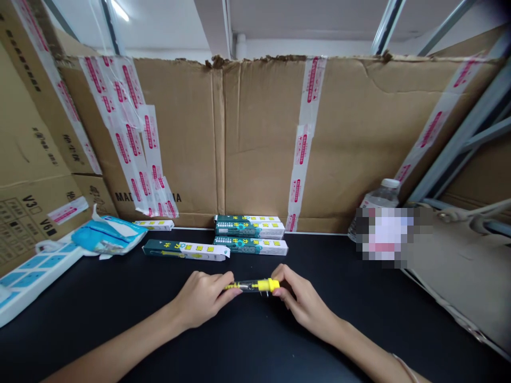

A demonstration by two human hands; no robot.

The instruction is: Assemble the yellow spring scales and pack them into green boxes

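Observation:
Just above the black tabletop, a tubular spring scale (pixel 249 286) with a clear barrel and a yellow end cap lies level between my two hands. My left hand (pixel 202 298) is closed round the barrel's left end, thumb in front, and covers that end. At the other end, the thumb and fingers of my right hand (pixel 299 298) pinch the yellow cap. Beyond the hands lies a long green and white box (pixel 186 250) with yellow lettering. Several matching boxes (pixel 249 227) sit together behind it, against the cardboard.
Cardboard walls (pixel 263 143) close off the back and left. A power strip (pixel 43 268) and a blue soft packet (pixel 107 235) lie at left, beside another thin box (pixel 154 225). A clear plastic bottle (pixel 381 197) and a beige bag (pixel 459 266) stand at right.

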